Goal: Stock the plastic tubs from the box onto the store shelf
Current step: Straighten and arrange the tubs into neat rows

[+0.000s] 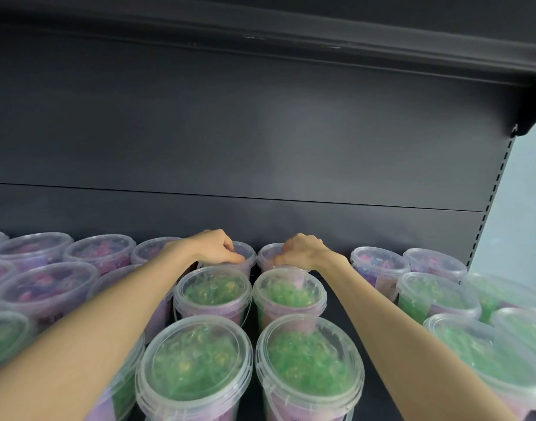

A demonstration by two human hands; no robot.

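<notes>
Reaching up from the two lower corners of the frame, both bare forearms stretch nearly straight and meet at the back row, just below the middle of the picture. The left grip [216, 247] is knuckles-up, its fingers curled over the near rim of the left-centre tub [247, 253] and grasping it. The right grip [300, 250] mirrors it, wrist bent and fingers clenched on the rim of the right-centre tub [266, 253]. These two tubs stand side by side, almost touching, hard against the dark back panel [260, 147].

Open room is scarce. Green-filled tubs [213, 291] fill the rows in front, under both arms, and pink-filled tubs [99, 253] crowd the left of the frame. Only narrow strips of the shelf [252, 404] show between the columns. Above the lids the space is open up to the upper shelf [260, 28], which overhangs along the top of the frame. At the right, the slotted upright [488, 214] marks the shelf's end.

Every tub stands upright, long axis vertical, with its clear lid facing up. Both held tubs sit level on the shelf.
</notes>
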